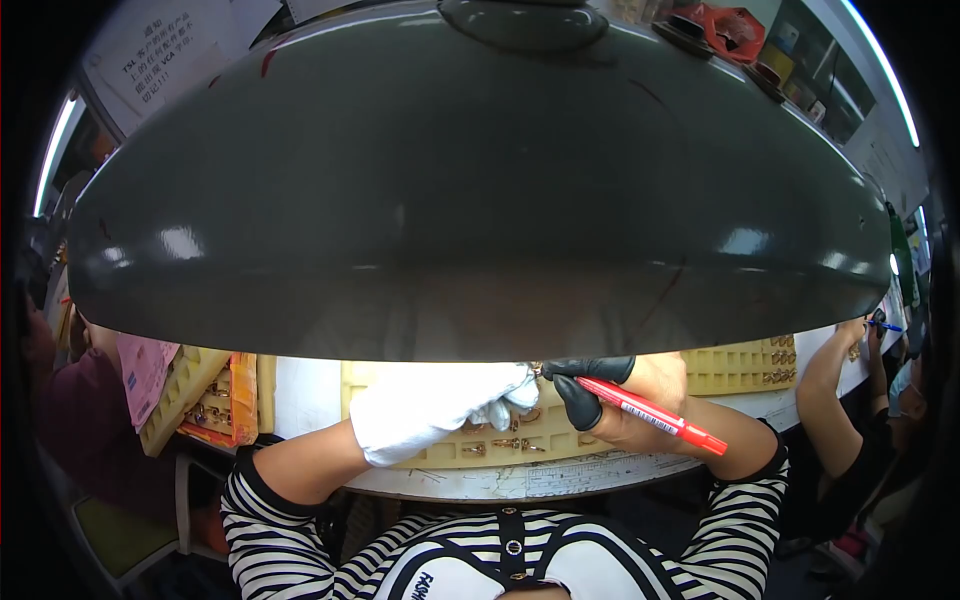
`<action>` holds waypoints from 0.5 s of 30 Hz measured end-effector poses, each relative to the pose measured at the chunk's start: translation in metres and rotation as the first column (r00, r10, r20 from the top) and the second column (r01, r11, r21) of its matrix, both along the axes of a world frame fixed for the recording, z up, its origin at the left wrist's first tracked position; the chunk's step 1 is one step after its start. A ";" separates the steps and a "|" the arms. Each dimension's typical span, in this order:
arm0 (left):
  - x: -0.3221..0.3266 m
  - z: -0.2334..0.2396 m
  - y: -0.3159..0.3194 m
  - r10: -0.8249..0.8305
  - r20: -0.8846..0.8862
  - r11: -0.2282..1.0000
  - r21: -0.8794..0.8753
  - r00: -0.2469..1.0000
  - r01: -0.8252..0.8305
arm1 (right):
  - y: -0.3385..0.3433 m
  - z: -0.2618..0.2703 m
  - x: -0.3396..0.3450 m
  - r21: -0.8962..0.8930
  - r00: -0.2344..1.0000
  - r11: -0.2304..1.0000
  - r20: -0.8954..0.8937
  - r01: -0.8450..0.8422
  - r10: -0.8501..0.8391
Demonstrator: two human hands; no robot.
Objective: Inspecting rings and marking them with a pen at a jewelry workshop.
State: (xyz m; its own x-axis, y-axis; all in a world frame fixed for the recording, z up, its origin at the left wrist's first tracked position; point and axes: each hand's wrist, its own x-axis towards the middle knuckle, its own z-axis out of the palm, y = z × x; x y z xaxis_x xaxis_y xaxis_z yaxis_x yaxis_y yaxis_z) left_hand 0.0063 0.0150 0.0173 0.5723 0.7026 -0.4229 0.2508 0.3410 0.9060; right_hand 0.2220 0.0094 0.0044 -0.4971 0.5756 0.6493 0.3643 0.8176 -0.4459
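Observation:
My left hand, in a white cloth glove, has its fingers closed around a small gold-coloured jewellery piece, mostly hidden by the fingertips. Black finger cots cover the thumb and index finger of my right hand. That hand grips a red marker pen, its capped-looking end slanting down to the right. The black fingertips meet the jewellery piece beside the glove. Below both hands lies a yellow slotted jewellery tray with several gold-coloured rings in its slots.
A large dark lampshade hides the far side of the white worktable. More yellow trays stand at left and right, near an orange-edged container and a pink paper. People sit on both sides.

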 end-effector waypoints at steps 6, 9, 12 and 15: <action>-0.002 0.000 0.001 -0.031 0.007 1.000 -0.006 0.999 0.031 | 0.002 0.003 -0.001 0.035 0.999 0.999 0.029 0.032 -0.033; -0.003 -0.003 0.002 -0.032 0.036 0.998 -0.048 0.999 0.034 | 0.004 0.005 0.002 0.008 1.000 1.000 0.005 0.015 -0.015; -0.005 -0.006 0.002 -0.018 0.084 0.998 -0.059 0.996 0.023 | 0.007 0.005 0.003 -0.137 0.995 0.990 -0.097 0.015 -0.028; -0.003 -0.009 0.003 0.022 0.134 0.997 -0.075 0.991 -0.012 | 0.005 0.002 0.003 -0.548 0.995 0.831 0.062 0.097 -0.075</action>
